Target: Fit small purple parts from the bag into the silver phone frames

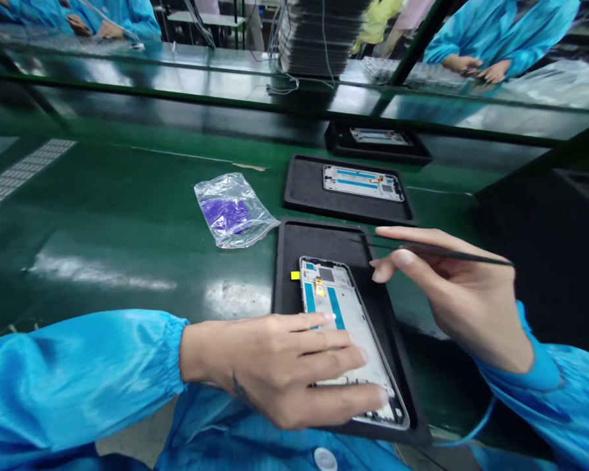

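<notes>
There are seemingly three trays [319, 242], three phone frames [351, 307].

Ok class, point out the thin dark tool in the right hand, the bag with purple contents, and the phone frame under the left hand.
Thin dark tool [471, 256]: head view, on its shaft.
Bag [234, 210]: head view, on the plastic at its middle.
Phone frame [358, 319]: head view, on its bare silver panel.
</notes>
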Demonstrator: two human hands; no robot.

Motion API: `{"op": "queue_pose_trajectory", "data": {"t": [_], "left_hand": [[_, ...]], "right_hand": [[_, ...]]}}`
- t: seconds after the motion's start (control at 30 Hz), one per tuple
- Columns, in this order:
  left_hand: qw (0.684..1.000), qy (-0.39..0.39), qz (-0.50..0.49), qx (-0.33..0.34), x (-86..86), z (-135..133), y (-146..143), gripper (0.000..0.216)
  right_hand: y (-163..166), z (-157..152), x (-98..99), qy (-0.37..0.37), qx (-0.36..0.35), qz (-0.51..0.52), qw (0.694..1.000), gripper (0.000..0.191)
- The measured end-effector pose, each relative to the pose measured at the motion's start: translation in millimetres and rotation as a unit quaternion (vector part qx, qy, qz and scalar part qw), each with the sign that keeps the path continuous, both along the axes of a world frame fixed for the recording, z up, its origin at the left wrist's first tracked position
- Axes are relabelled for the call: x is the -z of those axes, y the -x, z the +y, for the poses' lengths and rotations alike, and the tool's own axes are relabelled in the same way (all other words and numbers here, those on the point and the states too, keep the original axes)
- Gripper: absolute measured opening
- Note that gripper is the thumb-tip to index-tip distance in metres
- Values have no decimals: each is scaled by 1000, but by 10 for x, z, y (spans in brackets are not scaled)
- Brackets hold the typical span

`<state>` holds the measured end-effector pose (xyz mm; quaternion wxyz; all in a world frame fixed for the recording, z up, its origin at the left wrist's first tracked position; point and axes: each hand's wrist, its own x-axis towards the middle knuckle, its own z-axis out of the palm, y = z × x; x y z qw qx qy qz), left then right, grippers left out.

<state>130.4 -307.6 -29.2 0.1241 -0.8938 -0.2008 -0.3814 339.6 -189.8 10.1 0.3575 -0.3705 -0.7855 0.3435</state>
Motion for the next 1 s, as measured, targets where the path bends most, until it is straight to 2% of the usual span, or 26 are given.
{"op": "queue_pose_trajectory", "data": {"t": [0.13,0.27,0.33,0.53,0.67,1.0], "left_hand": [[998,31,45,-25,26,26,-27,29],[988,73,116,-69,38,18,-46,32],[979,93,158,-85,28,9,-61,35],[946,142,258,-134,-46,-67,-156,40],[924,181,291,-169,-107,-135,-204,43],[916,200,294,-185,-74,-153,-292,45]], "right_hand": [[-132,-136,10,-41,-67,-34,996,25],[-234,-236,107,-95,-185,-96,973,30],[-267,-252,173,-122,-215,-108,963,34],[-290,-222,311,-142,-228,-126,955,37],[-278,-208,355,-169,-236,-115,950,35],[-266,-204,419,-204,-234,-108,944,33]]}}
